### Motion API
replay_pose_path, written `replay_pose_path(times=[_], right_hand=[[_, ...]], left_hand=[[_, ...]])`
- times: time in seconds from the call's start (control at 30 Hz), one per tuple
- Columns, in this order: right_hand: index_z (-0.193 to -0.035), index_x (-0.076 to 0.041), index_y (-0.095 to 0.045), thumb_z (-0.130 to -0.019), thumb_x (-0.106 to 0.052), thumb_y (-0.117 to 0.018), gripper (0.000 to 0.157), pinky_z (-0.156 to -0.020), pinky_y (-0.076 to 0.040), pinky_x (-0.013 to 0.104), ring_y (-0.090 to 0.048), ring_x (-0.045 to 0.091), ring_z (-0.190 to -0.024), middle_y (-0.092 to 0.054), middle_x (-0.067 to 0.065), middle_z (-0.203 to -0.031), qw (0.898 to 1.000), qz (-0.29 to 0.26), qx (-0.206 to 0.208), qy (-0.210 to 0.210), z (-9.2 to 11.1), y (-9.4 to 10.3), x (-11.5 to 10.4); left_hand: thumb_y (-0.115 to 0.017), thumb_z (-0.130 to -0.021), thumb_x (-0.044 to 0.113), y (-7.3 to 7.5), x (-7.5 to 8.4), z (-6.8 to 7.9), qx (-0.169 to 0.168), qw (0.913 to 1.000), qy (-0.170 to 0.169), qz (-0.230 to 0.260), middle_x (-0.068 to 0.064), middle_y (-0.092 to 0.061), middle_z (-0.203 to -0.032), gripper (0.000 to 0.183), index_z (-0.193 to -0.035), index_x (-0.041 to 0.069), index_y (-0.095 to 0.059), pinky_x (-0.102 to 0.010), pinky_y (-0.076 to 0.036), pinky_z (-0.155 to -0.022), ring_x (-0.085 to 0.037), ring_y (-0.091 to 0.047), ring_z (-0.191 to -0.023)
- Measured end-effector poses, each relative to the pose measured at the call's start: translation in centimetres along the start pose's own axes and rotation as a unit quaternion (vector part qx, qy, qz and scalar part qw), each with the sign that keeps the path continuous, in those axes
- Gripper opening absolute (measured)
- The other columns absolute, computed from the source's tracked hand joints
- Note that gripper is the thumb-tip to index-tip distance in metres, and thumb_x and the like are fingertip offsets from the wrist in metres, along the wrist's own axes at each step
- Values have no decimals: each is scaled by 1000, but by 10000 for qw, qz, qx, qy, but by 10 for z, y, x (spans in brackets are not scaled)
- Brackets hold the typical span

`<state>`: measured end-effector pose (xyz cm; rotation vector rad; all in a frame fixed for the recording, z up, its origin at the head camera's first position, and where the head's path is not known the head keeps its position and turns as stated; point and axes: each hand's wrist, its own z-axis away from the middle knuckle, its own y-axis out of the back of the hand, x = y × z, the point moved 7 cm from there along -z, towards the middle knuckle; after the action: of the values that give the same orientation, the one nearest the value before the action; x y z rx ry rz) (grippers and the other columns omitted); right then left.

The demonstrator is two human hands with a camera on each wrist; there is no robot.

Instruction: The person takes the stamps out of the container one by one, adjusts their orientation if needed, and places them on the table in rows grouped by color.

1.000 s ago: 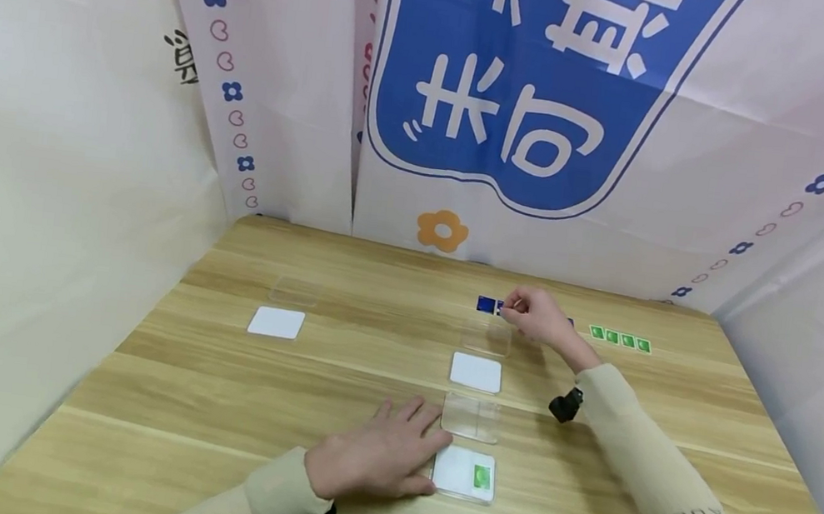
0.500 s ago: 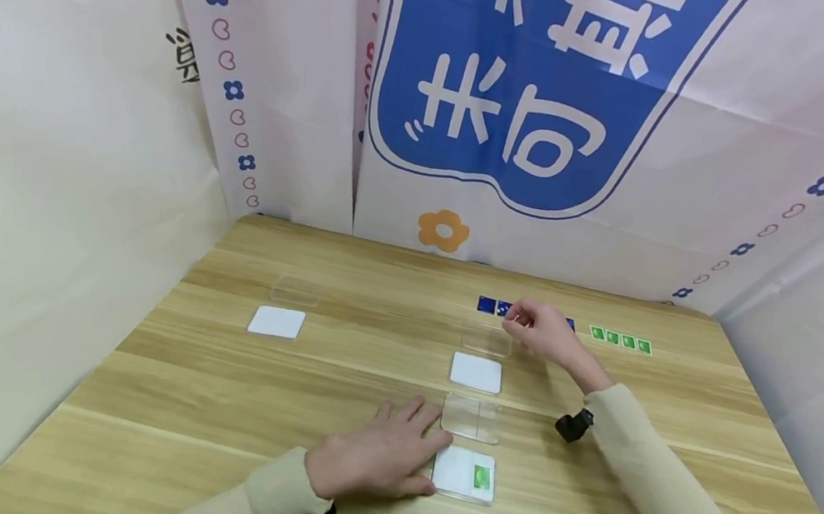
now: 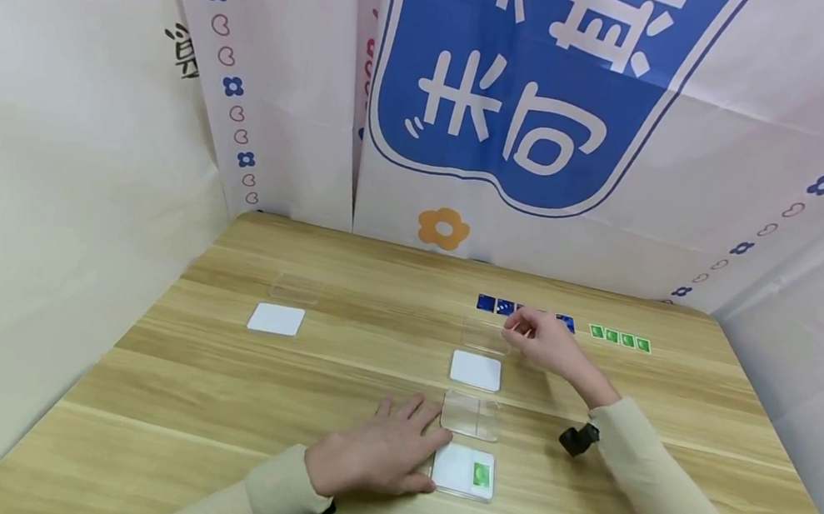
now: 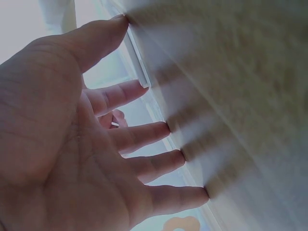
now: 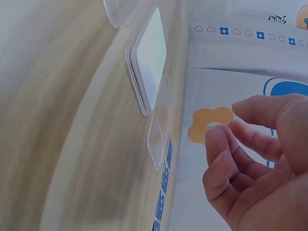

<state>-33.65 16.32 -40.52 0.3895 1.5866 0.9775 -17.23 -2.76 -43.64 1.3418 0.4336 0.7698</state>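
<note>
My left hand (image 3: 379, 455) rests with fingers spread on the table, thumb and index fingertip at the left edge of a clear case with a white card (image 3: 453, 469) bearing a small green square (image 3: 482, 475). In the left wrist view its fingers (image 4: 144, 137) stand straight, tips down. My right hand (image 3: 542, 338) hovers with loosely curled fingers near a row of small dark-blue squares (image 3: 486, 302), hiding part of the row. In the right wrist view the thumb and index finger (image 5: 219, 142) are apart, and nothing shows between them.
Beyond the near case lie a clear plastic cover (image 3: 471, 416), a white card (image 3: 475, 370) and another clear cover (image 3: 482, 336). Another white card (image 3: 276, 319) and clear cover (image 3: 296, 287) lie at left. Several green squares (image 3: 620, 337) sit at back right, before a printed curtain (image 3: 395, 205).
My right hand has drawn back slightly toward me from the blue squares, uncovering more of the row. The left hand has kept its place.
</note>
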Motion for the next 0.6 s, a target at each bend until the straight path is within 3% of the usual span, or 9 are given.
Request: replay_pose_path(times=[0.07, 0.33, 0.6], right_hand=[[-108, -9, -65, -96, -25, -62, 21, -60, -52, 28, -60, 20, -75, -67, 8, -93, 10000, 68, 16, 8, 3, -1, 0], [-108, -8, -65, -97, -24, -61, 20, -58, -50, 26, -63, 30, -74, -68, 13, -94, 9998, -66, 25, 168, 14, -3, -5], [-110, -5, -65, -96, -22, -62, 22, -58, -51, 26, -62, 25, -74, -67, 7, -91, 9994, -217, -25, 282, 26, -6, -13]], left_hand=[[-58, -92, 56, 0, 0, 0, 0, 10000, 5, 27, -10, -34, -154, 56, -139, 28, -44, -65, -41, -103, -37, -34, -143], [-58, -92, 56, 0, 0, -1, -26, 10000, 9, 84, -10, -35, -154, 56, -138, 28, -44, -65, -41, -103, -38, -34, -143], [-58, -92, 56, 0, 0, -2, -34, 9999, -5, 115, -11, -35, -154, 55, -137, 28, -45, -66, -41, -103, -38, -34, -143]])
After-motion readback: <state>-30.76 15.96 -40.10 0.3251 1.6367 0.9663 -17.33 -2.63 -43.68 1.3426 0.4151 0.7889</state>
